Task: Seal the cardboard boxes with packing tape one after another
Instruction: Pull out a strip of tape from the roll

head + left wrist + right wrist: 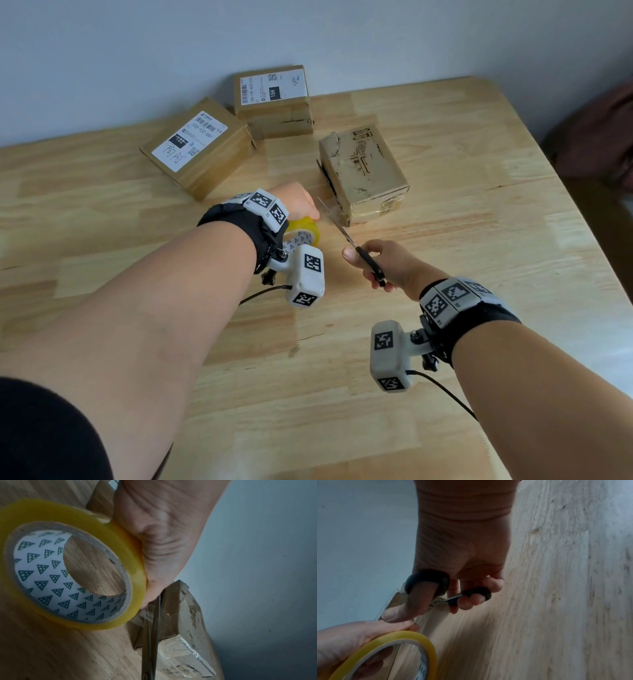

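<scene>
A roll of yellow packing tape [72, 566] is gripped by the left hand [297, 202], whose fingers are curled over its rim, above the middle of the wooden tabletop [445, 308]. A pair of black-handled scissors [356, 246] is held in the right hand [387, 263], thumb through one loop and fingers through the other. The blades are parted and are set across a clear strip of tape [149, 609] stretched from the roll to the nearest cardboard box [364, 171]. That box, partly wrapped in tape at its near end, is set just beyond both hands. Two more boxes are placed toward the far edge by the wall: a flat labelled box [198, 147] to the left and a second labelled box [274, 101] behind it, close together.
</scene>
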Motion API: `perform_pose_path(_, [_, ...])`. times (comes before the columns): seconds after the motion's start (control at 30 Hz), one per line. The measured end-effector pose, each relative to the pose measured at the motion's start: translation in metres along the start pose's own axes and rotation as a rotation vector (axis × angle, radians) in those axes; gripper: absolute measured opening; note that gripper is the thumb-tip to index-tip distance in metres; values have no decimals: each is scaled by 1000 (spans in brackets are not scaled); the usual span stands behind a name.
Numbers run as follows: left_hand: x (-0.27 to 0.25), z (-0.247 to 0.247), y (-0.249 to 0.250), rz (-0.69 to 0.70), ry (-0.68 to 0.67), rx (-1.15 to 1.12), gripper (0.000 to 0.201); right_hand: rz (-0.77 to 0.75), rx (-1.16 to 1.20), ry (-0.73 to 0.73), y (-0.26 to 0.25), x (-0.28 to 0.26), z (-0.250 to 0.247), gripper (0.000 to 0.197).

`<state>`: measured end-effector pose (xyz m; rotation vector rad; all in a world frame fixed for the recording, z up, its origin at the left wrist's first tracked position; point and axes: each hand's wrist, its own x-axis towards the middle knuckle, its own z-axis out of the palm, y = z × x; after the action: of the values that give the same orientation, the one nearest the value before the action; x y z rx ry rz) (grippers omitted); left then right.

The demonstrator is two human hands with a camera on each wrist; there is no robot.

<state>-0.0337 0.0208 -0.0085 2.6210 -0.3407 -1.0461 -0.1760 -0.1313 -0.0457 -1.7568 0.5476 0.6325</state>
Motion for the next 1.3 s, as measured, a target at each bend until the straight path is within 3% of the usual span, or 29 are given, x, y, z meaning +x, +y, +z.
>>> perform_pose_path(0.1, [0,0,1,-5,-4,3,19,-36,14,33,2,1,1,58])
perform_pose_path(0.2, [0,2,2,-17,9,-6,31,-64,22,46,3,1,2,65])
perform_pose_path(0.37, [0,4,3,-15,20,-14,34,-62,-11,69,4,4,2,50])
perform_pose_path(0.8, [-1,2,0,8,19,54,31,-74,-144,32,0,10,-8,50])
perform_pose_path(1.0, [-12,-7,-11,40,45,99,30,-72,-381,0,0,12,-15,53])
perform_pose_path(1.13, [-18,-9,-25,120,106,-85,24,-86,-700,64,-6,13,-11,60])
perform_pose_path(1.2, [-23,-6,-27,179,167,-124,23,-93,-791,110,-7,14,-9,61])
perform_pose_path(1.3, [-30,-4,-20,359,239,1,21,-91,-890,166,-5,13,-10,57])
